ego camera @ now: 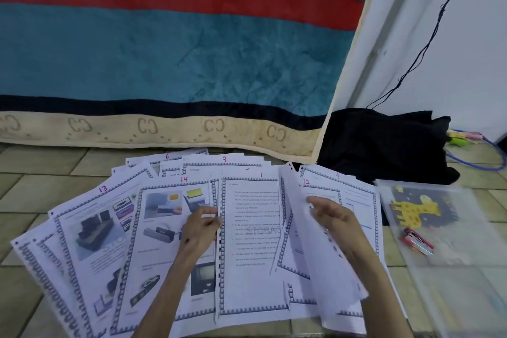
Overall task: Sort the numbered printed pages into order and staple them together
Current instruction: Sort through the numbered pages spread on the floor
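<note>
Numbered printed pages lie fanned out on the tiled floor: page 13 (90, 228), page 14 (162, 241), page 6 (167, 158), page 3 (223, 162), page 1 (252, 255), page 12 (315, 186) and page 4 (356, 189). My left hand (201, 223) curls its fingers at the left edge of page 1 and pinches it. My right hand (334, 217) holds a loose sheet (299, 228) that stands tilted up off the pile; its number is hidden. A red stapler (417, 241) lies at the right, apart from both hands.
The stapler rests on a clear plastic folder (452, 282) with a giraffe picture. A teal and red blanket (178, 49) hangs behind the pages. Black cloth (384, 143) and a thin cable (428, 44) lie at the back right by a white wall.
</note>
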